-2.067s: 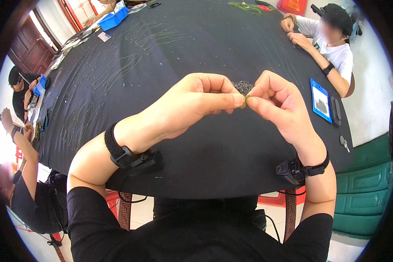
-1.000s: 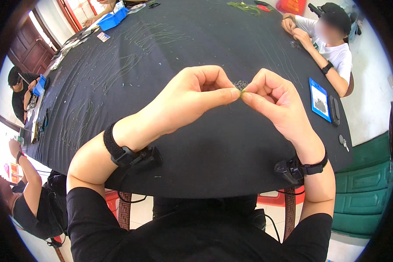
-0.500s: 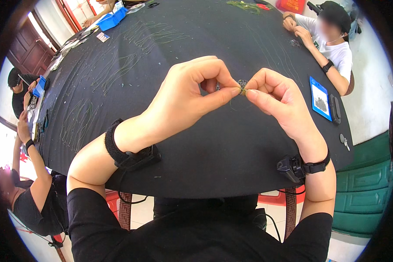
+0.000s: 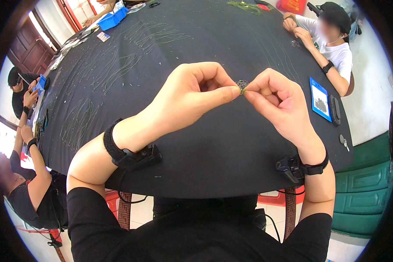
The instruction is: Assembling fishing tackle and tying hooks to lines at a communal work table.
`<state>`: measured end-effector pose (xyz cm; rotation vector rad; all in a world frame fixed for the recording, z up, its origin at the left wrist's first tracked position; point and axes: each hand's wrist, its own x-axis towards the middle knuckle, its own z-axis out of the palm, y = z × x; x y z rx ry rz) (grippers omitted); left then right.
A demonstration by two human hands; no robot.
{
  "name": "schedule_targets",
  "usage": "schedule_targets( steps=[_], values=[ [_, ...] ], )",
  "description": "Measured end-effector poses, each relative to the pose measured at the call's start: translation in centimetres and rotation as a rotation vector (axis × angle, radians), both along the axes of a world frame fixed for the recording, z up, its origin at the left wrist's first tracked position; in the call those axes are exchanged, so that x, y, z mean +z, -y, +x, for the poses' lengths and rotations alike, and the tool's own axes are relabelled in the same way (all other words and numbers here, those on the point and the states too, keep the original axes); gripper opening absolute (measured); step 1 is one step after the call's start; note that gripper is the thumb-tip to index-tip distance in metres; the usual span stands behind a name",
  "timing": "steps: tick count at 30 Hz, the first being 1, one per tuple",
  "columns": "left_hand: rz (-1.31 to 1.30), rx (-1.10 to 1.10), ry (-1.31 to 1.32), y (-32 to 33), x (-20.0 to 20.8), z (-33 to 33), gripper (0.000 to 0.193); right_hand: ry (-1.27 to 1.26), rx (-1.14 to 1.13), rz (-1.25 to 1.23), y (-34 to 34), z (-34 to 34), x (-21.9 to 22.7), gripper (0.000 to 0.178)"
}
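Observation:
Over the middle of the black-covered table [image 4: 218,153], my left hand [image 4: 192,96] and my right hand [image 4: 284,105] meet almost tip to tip. Thumb and forefinger of each are pinched closed. Between the fingertips shows a small bit of thin yellow-green line [image 4: 242,91]; its finer detail is too small to make out. Just behind the fingertips lies a little heap of small silvery wire pieces [image 4: 241,83], partly covered by my fingers. Both wrists carry black straps with small dark devices.
Bundles of thin green lines [image 4: 81,124] lie on the left and far parts of the table. On the right are a blue-edged packet [image 4: 320,99], a dark case [image 4: 335,109] and a key [image 4: 344,142]. A blue tray [image 4: 112,19] stands far left. Several co-workers sit around.
My left hand has dipped slightly and its fingers have curled in; my right fingertips have tightened beside it. At the left, a co-worker's arms have shifted.

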<state>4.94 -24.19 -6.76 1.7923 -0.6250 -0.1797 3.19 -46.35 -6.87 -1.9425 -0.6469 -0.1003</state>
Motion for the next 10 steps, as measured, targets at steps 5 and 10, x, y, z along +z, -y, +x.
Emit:
schedule_targets(
  steps=[5,10],
  values=[
    [-0.164,-0.073,-0.262,0.16,-0.14,0.03,0.016,0.141,-0.015,-0.020,-0.16,0.05,-0.60,0.008],
    [-0.252,-0.150,-0.410,-0.14,-0.82,0.58,0.019,0.203,-0.033,0.006,-0.54,-0.17,-0.64,0.008]
  ],
)
